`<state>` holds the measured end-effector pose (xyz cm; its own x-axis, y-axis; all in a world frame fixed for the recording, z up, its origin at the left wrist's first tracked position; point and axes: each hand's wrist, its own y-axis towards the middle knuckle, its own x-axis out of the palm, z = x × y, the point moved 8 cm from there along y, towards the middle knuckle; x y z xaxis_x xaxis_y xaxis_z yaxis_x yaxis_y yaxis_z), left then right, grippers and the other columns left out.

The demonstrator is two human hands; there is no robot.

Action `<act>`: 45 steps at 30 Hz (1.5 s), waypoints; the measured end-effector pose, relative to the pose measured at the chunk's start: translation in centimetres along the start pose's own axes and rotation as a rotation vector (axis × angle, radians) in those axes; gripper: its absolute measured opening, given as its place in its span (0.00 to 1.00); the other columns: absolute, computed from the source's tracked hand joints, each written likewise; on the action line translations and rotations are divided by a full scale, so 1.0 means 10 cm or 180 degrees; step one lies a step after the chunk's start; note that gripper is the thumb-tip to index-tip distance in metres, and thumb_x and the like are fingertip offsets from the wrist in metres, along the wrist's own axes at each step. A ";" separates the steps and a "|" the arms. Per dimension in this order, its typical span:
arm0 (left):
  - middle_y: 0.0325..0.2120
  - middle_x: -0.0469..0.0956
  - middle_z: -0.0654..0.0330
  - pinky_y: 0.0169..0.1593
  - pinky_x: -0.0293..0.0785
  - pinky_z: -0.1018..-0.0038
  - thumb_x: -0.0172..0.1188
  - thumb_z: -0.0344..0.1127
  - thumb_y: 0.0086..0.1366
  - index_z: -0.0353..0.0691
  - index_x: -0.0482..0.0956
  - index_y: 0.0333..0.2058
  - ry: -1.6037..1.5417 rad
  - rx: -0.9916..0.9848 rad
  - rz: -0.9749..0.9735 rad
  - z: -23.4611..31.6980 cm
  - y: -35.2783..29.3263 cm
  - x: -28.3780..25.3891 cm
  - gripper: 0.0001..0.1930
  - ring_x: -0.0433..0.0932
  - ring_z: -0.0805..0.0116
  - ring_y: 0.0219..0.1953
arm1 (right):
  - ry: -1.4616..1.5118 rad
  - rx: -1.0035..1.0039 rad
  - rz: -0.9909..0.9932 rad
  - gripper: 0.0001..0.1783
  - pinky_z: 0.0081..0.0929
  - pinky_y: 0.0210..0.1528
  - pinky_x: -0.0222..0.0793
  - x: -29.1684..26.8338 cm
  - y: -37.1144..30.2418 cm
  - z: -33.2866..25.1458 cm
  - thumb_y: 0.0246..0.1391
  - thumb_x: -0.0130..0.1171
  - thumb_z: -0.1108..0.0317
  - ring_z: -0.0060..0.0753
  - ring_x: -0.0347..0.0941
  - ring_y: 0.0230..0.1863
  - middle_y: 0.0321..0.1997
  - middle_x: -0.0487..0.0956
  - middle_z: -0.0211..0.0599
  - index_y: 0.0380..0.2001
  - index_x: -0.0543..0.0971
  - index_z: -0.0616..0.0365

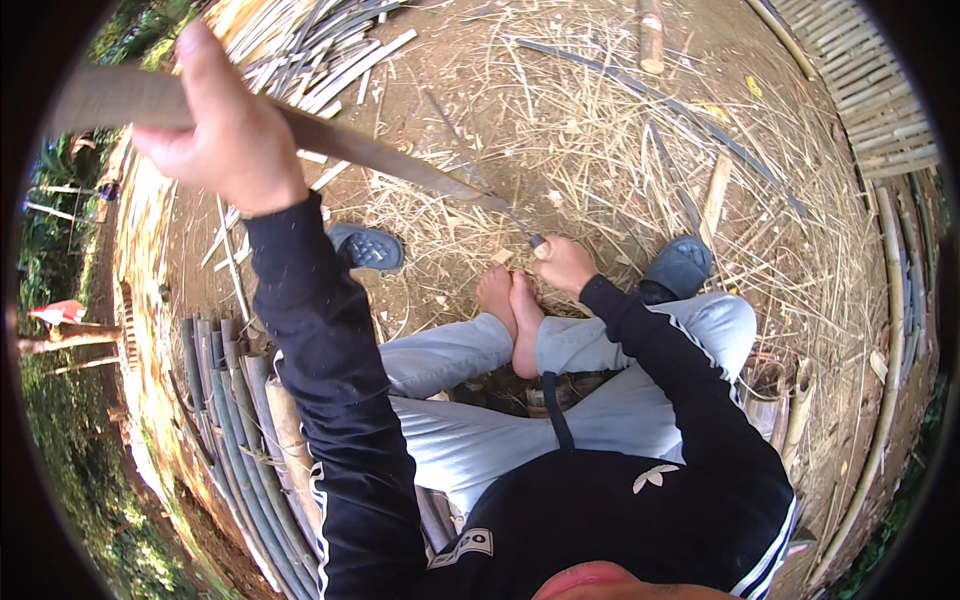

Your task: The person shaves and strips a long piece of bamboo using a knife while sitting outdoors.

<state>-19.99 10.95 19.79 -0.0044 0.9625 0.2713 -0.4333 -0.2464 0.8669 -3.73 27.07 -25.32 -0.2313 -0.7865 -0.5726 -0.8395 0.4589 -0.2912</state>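
Bamboo strip [390,163] and knife [539,243], each held in 1 of 2 hands. The strip slants down from the upper left, raised above the ground, its lower end beside the knife; whether they touch cannot be told. Left hand [230,140]: pinching the strip between thumb and fingers. Right hand [566,266]: closed around the knife's handle, just above the bare feet [514,300]. Good handling probably calls for a steady knife, an evenly tensioned, untwisted strip, and fingers and toes clear of the edge.
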 end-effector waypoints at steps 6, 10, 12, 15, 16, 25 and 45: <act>0.19 0.72 0.64 0.28 0.65 0.78 0.65 0.39 0.57 0.37 0.70 0.25 -0.0383 -0.0327 -0.0079 -0.45 0.14 -0.05 0.15 0.69 0.78 0.21 | 0.0821 0.0367 -0.0466 0.10 0.30 0.24 0.67 -0.18 -0.03 0.21 0.40 0.61 0.69 0.33 0.71 0.19 0.20 0.75 0.38 0.26 0.73 0.60; 0.15 0.72 0.60 0.21 0.70 0.75 0.63 0.33 0.54 0.35 0.74 0.23 -0.0775 -0.0982 -0.0423 -0.63 0.14 -0.10 0.09 0.72 0.71 0.17 | 0.1518 0.0649 -0.1058 0.09 0.21 0.18 0.62 -0.06 0.07 0.48 0.39 0.60 0.78 0.19 0.66 0.15 0.17 0.70 0.29 0.26 0.71 0.58; 0.16 0.72 0.60 0.22 0.69 0.75 0.61 0.33 0.56 0.37 0.74 0.24 -0.0913 -0.1189 -0.0391 -0.68 0.07 -0.12 0.07 0.71 0.70 0.18 | 0.1449 0.0455 -0.1445 0.08 0.25 0.20 0.65 -0.11 0.17 0.58 0.42 0.59 0.74 0.23 0.67 0.15 0.17 0.71 0.29 0.28 0.71 0.58; 0.16 0.67 0.63 0.21 0.62 0.77 0.54 0.33 0.59 0.42 0.69 0.25 -0.1991 -0.1596 -0.1047 -0.85 0.11 -0.29 0.06 0.64 0.74 0.17 | 0.4410 0.2228 -0.2247 0.06 0.31 0.20 0.66 0.22 -0.10 0.64 0.44 0.55 0.68 0.26 0.67 0.15 0.18 0.72 0.31 0.25 0.71 0.58; 0.15 0.65 0.64 0.21 0.59 0.77 0.52 0.33 0.60 0.43 0.67 0.25 -0.2622 -0.1753 -0.1370 -0.88 0.11 -0.21 0.06 0.61 0.75 0.17 | 0.3302 0.1880 -0.1428 0.09 0.35 0.21 0.68 0.18 0.02 1.08 0.47 0.53 0.64 0.30 0.68 0.15 0.19 0.72 0.33 0.25 0.72 0.59; 0.26 0.65 0.61 0.39 0.62 0.69 0.56 0.43 0.51 0.45 0.71 0.34 -0.2132 -0.1737 -0.1376 -0.91 0.08 -0.89 0.14 0.64 0.67 0.31 | 0.1714 0.0292 -0.0509 0.08 0.24 0.23 0.67 -0.02 0.14 0.17 0.44 0.60 0.72 0.23 0.71 0.19 0.21 0.73 0.32 0.28 0.73 0.61; 0.22 0.56 0.66 0.30 0.58 0.73 0.58 0.41 0.47 0.44 0.64 0.31 -0.1674 -0.1432 -0.0943 0.81 -1.08 -1.82 0.16 0.56 0.70 0.26 | -0.0308 -0.1034 -0.0366 0.07 0.45 0.25 0.69 -0.31 -0.51 -0.61 0.38 0.60 0.65 0.52 0.74 0.23 0.19 0.75 0.46 0.22 0.75 0.55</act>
<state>-7.90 -4.84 8.89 0.5519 0.7722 0.3149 -0.6762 0.1934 0.7109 -1.72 24.63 -17.43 -0.0917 -0.7755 -0.6246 -0.9734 0.2020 -0.1079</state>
